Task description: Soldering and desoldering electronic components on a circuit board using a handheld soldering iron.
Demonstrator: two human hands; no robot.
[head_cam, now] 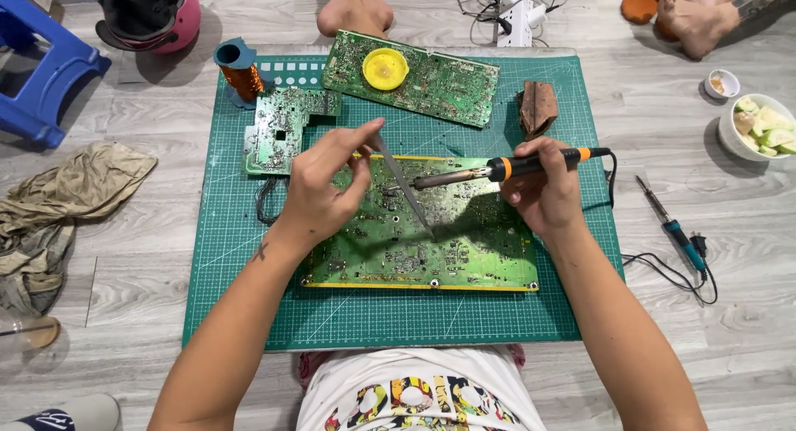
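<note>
My left hand (325, 186) pinches metal tweezers (405, 186), whose tips rest on a large green circuit board (431, 249) with a yellow edge. My right hand (543, 195) grips a soldering iron (497, 170) with a black and orange handle; its metal tip points left above the board, near the tweezers. The board lies in the middle of a green cutting mat (249, 298).
Two more circuit boards (286, 124) (448, 83) lie at the mat's far side, one under a yellow round tin (385, 69). A copper coil (240, 75), a brown sponge (537, 106), a second iron (672, 228), a bowl of food (759, 133), a cloth (58, 199), a power strip (518, 12) and other people's feet (355, 8) surround it.
</note>
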